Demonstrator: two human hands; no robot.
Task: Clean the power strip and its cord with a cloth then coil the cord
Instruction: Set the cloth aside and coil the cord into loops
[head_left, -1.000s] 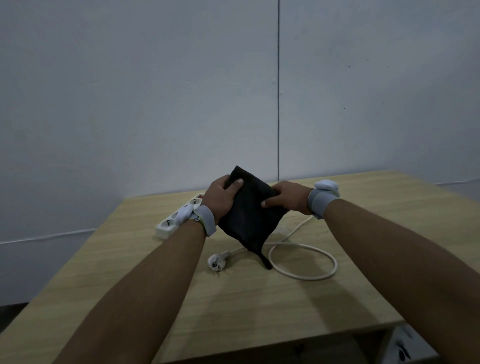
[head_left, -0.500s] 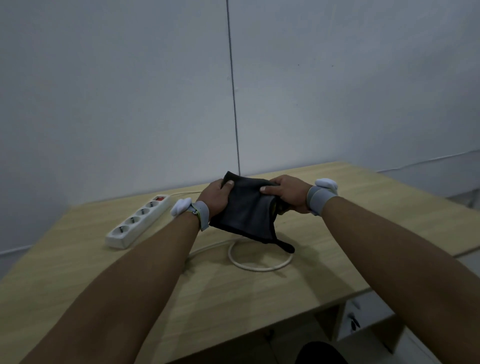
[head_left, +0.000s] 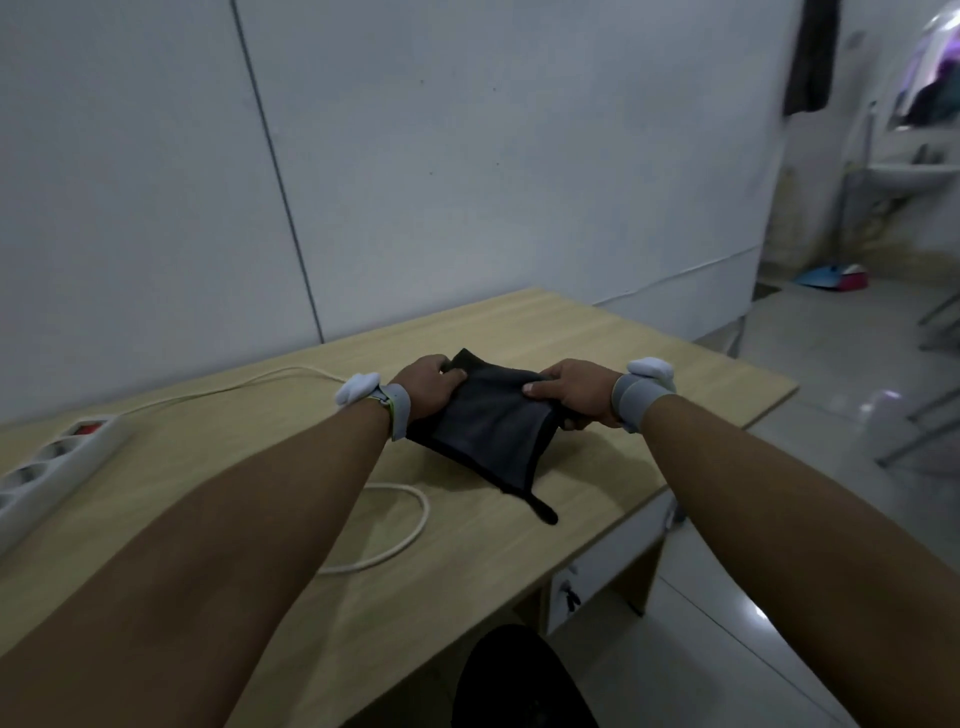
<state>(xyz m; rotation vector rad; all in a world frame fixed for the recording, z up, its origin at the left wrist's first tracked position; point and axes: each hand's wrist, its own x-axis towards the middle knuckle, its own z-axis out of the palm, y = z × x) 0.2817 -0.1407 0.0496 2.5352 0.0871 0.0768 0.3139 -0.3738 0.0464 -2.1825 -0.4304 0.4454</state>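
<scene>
Both hands, left (head_left: 431, 387) and right (head_left: 571, 397), fingers pinching dark cloth (head_left: 488, 426) above tabletop (head_left: 519, 551) right half. Power strip (head_left: 52, 467) at left edge, cord (head_left: 400, 535) looped mid-tabletop. Advice: fold cloth into firm pad before wiping.

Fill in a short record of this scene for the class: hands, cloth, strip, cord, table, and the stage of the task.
left hand: grips cloth
right hand: grips cloth
cloth: dark, held between both hands above the table
strip: white, red switch, far left, untouched
cord: white, loose on table, not coiled
table: light wood
stage: wiping not yet begun
</scene>
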